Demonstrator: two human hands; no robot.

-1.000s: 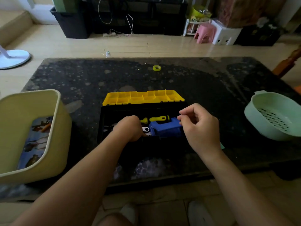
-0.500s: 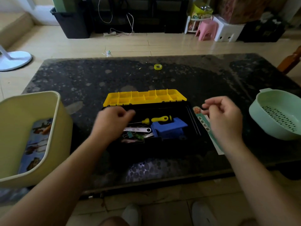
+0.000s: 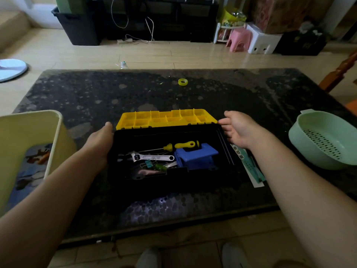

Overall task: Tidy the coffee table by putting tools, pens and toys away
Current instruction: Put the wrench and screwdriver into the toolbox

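A black toolbox (image 3: 225, 151) stands open in the middle of the dark coffee table (image 3: 81, 93), its yellow compartment lid (image 3: 166, 118) tilted back behind it. Inside lie a yellow-handled screwdriver (image 3: 181, 145), a silver adjustable wrench (image 3: 152, 157), a blue plastic block (image 3: 195, 155) and a teal binder clip (image 3: 148, 163). My left hand (image 3: 100, 140) lies against the box's left wall, thumb pointing toward the lid; its fingers are hidden. My right hand (image 3: 238, 128) is at the back right corner, fingers relaxed, fingertips touching the lid's corner. Neither hand holds a thing.
A cream bin (image 3: 58, 132) with picture cards inside stands at the left edge. A green colander (image 3: 309, 151) sits at the right. A yellow tape roll (image 3: 183, 82) lies far back. A printed paper strip (image 3: 251, 169) lies beside the box's right side.
Both hands have come out of the toolbox and spread apart, the left to the box's left wall, the right to its back right corner. The tools stay inside.
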